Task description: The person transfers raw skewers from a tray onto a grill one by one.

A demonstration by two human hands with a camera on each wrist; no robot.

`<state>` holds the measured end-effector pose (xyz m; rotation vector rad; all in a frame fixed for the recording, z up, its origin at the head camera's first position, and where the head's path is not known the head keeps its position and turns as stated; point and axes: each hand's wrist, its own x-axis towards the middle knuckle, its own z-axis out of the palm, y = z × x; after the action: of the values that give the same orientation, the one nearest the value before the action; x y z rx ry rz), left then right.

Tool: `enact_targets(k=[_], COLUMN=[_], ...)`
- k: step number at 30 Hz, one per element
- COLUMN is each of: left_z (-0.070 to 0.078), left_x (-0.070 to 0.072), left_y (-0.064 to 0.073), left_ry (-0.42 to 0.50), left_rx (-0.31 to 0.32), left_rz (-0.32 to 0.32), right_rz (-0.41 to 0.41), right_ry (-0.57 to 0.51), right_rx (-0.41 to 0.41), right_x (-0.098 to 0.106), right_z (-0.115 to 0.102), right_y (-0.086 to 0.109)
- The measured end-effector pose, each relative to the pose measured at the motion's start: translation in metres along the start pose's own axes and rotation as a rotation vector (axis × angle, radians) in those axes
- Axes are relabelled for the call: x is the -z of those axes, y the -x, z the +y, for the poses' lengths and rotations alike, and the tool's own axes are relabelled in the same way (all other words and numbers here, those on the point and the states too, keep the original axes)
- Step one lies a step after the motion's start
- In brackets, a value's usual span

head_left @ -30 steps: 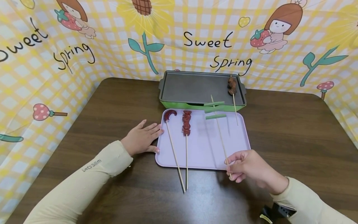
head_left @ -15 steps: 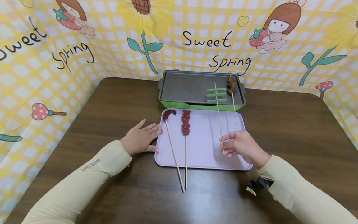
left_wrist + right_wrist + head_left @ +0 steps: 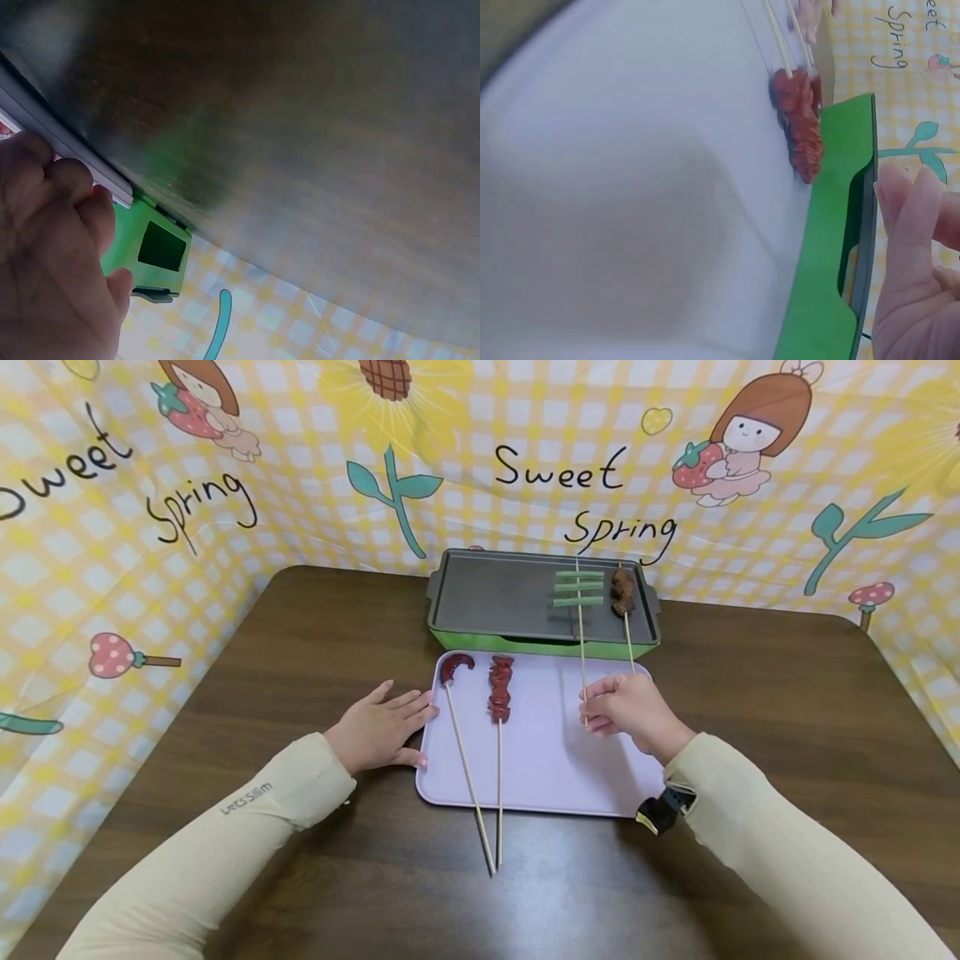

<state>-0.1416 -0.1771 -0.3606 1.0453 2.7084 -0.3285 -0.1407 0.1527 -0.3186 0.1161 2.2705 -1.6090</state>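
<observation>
My right hand (image 3: 630, 708) pinches the lower stick of a skewer (image 3: 579, 588) threaded with green vegetable strips. The strips overlap the right part of the dark griddle (image 3: 502, 602), with a shadow showing beneath them. To their right a browned meat skewer (image 3: 622, 593) lies on the griddle, its stick reaching toward the tray. My left hand (image 3: 381, 731) lies flat at the left rim of the lilac tray (image 3: 547, 785), fingers straight and fingertips at the edge. On the tray's left side are a curled dark red skewer (image 3: 456, 668) and a red folded-meat skewer (image 3: 501, 690).
The griddle sits on a green base (image 3: 480, 642) right behind the tray. Sticks of both red skewers stick out past the tray's front rim over the brown wooden table (image 3: 360, 877). A yellow checked cloth (image 3: 300, 485) hangs behind the table.
My right hand has moved forward and slightly left, carrying the green vegetable skewer from above the tray to over the griddle. My left hand stays at the tray's rim.
</observation>
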Motion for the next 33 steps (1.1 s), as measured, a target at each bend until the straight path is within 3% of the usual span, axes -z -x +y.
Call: enact_targets(k=[7, 17, 33], left_z=[0.000, 0.000, 0.000], left_x=[0.000, 0.002, 0.001], left_y=[-0.001, 0.001, 0.001], left_ry=[0.007, 0.014, 0.015], left_rx=[-0.005, 0.007, 0.003], left_rz=[-0.004, -0.016, -0.003], right_rz=[0.047, 0.028, 0.005], right_ry=[-0.094, -0.157, -0.139], right_rx=[-0.014, -0.022, -0.073], right_x=[-0.003, 0.017, 0.014], right_z=[-0.015, -0.033, -0.019], right_y=[-0.017, -0.027, -0.030])
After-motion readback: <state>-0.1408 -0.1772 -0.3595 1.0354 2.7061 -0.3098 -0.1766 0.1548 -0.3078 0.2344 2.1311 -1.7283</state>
